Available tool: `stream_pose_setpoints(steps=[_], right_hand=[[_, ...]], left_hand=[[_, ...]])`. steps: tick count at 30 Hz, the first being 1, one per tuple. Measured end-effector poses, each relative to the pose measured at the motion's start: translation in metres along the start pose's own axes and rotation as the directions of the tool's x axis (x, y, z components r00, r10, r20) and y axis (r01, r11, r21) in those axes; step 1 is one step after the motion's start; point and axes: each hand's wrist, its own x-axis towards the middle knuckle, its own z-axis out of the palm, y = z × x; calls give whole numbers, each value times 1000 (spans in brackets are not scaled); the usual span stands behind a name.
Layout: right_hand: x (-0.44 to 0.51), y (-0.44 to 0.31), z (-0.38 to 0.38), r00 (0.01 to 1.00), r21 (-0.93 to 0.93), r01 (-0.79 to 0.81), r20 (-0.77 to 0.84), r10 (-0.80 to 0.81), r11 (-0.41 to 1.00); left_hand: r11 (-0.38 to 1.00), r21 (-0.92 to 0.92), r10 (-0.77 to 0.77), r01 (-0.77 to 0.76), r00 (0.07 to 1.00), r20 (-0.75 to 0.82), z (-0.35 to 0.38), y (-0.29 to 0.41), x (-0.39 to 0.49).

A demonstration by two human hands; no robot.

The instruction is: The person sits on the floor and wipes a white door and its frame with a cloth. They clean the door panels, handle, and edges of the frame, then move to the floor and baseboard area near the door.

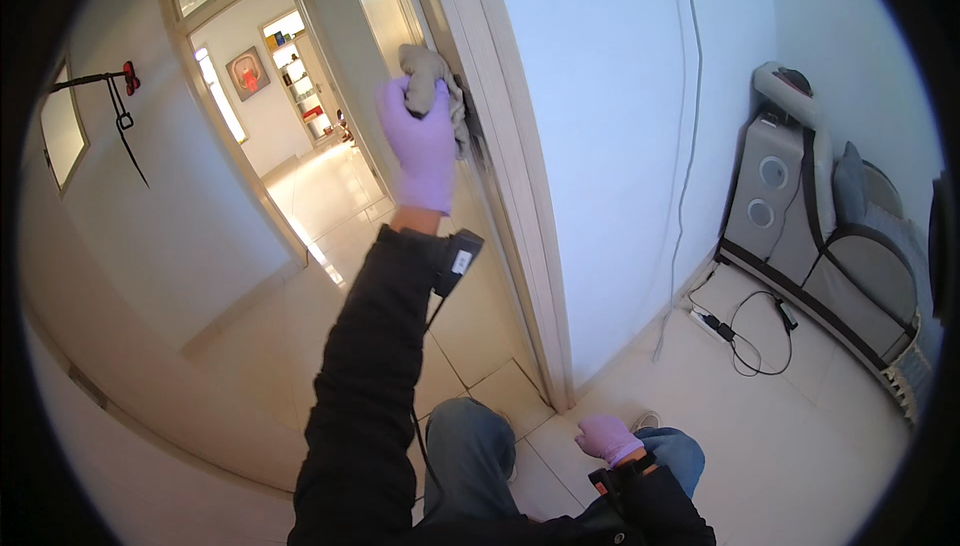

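Observation:
My left hand [418, 129], in a purple glove, is raised and grips a crumpled grey-beige cloth [424, 69]. The cloth lies against the inner side of a pale wooden door frame [517, 148], beside a dark metal strike plate [475, 107]. Low near my knee is my right hand [606, 439], also in a purple glove; its fingers are curled, and whether it holds anything cannot be told. A small black device with a cable is strapped at each wrist.
A doorway [300, 118] opens at the upper left onto a tiled room with shelves. On the right, a power strip [709, 324] and looped cables lie on the floor by a grey upholstered bed [817, 246]. A cable [694, 95] hangs along the wall.

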Motion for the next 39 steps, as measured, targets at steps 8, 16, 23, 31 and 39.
stream_pose_setpoints(steps=[8,16,23,31,39], right_hand=[[-3,-1,4,999,76,15,-43,-12,997],[3,-1,11,999,40,40,19,-40,998],[6,-5,4,998,86,48,-39,-45,995],[7,-7,12,999,69,2,54,-6,998],[11,-9,19,999,65,-21,30,19,998]], left_hand=[[997,69,-19,15,999,48,-21,-23,-116],[993,12,-120,120,979,165,-15,-2,-16],[991,96,-104,98,993,55,-5,-32,-68],[899,392,-403,197,723,562,-72,-50,-192],[802,231,499,-551,830,249,-26,32,-21]])
